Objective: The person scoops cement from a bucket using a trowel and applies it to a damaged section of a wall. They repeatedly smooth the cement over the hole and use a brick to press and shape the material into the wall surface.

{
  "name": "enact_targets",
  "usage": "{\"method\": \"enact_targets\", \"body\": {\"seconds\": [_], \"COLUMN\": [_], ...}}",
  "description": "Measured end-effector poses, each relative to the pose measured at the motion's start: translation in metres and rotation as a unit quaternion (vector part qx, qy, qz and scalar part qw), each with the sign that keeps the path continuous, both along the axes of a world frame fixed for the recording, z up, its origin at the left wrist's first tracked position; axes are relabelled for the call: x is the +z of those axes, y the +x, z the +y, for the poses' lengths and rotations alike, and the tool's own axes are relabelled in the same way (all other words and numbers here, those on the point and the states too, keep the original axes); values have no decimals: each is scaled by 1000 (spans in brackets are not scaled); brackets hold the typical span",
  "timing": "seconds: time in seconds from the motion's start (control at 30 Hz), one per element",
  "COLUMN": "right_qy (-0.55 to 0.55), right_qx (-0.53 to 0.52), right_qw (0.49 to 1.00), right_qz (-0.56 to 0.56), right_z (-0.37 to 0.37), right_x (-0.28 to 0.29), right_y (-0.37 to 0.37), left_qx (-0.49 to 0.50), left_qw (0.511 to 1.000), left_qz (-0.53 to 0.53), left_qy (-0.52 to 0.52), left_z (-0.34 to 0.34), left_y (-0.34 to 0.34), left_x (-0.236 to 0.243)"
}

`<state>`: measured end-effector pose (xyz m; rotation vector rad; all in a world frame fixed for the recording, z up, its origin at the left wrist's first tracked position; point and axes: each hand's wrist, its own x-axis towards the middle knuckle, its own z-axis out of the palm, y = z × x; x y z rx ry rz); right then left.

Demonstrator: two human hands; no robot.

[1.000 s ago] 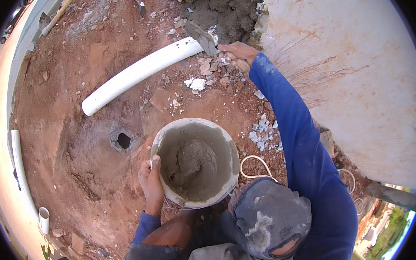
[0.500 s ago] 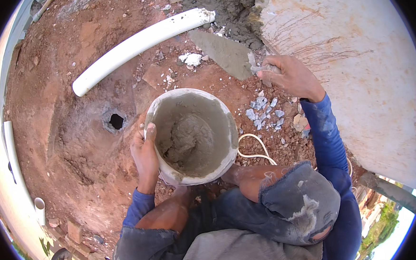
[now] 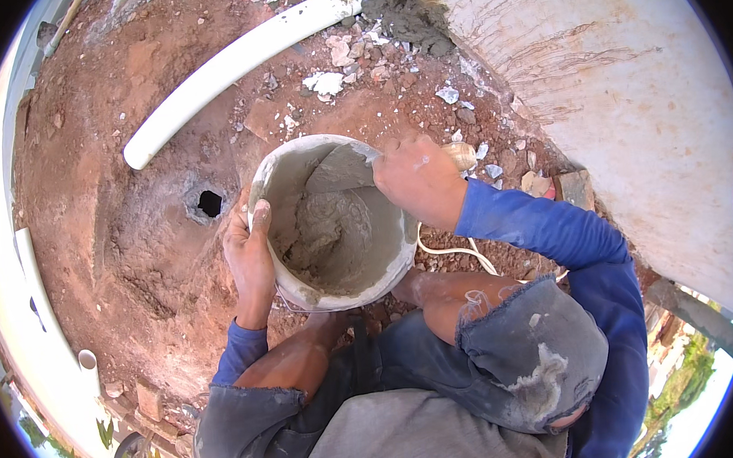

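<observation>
At the far left a slim white pipe [image 3: 39,291], round and smooth, curves along the edge of the red, gritty earth [image 3: 71,205]. Further in, a hole [image 3: 209,203] opens dark and ragged inside a greyish crust, and above it lies a thick pipe [image 3: 215,83], glossy white, its upper end specked with grey.

The left hand [image 3: 248,249] grips the rim of the bucket [image 3: 337,301], thumb at the lip, the other fingers mostly hidden. The bucket stands upright before the bent knees, round-mouthed, its pale rim caked. Inside sits mortar [image 3: 329,227], grey, wet and lumpy. The trowel [image 3: 342,172] has its flat, smeared blade within the bucket, near the far wall.

The right hand [image 3: 422,175] is closed around the trowel's handle, whose rounded, wood-coloured butt pokes out. Below loops a thin cream cord [image 3: 443,250]. Furthest right rises a flat, pale wall [image 3: 610,88], streaked reddish-brown.
</observation>
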<state>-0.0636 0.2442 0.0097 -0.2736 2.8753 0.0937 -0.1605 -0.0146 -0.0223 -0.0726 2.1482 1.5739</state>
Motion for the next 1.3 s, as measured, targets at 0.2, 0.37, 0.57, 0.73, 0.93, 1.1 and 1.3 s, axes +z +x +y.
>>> {"method": "enact_targets", "body": {"seconds": [0.2, 0.37, 0.57, 0.73, 0.93, 1.1, 1.3], "right_qy": [51, -88, -188, -222, -233, -211, -182], "right_qx": [39, 42, -5, -48, -97, -97, -118], "right_qw": [996, 991, 966, 959, 957, 966, 971], "right_qz": [-60, -97, -176, -172, -146, -117, -103], "right_z": [-37, -47, -25, -5, 0, 3, 2], "right_x": [-6, 16, 35, 23, 17, 9, 23], "right_y": [25, 38, 30, 48, 62, 71, 74], "left_qx": [-19, -11, -23, 1, 4, 5, 29], "left_qw": [999, 1000, 998, 999, 1000, 995, 994], "left_qz": [17, 25, 55, 42, 15, 11, -31], "left_qy": [-21, -14, -1, 13, 18, 104, 99], "left_z": [3, 8, 0, -7, -14, -27, -24], "left_y": [4, 4, 2, 1, 2, 2, 5], "left_x": [1, 2, 1, -14, -13, -27, -21]}}
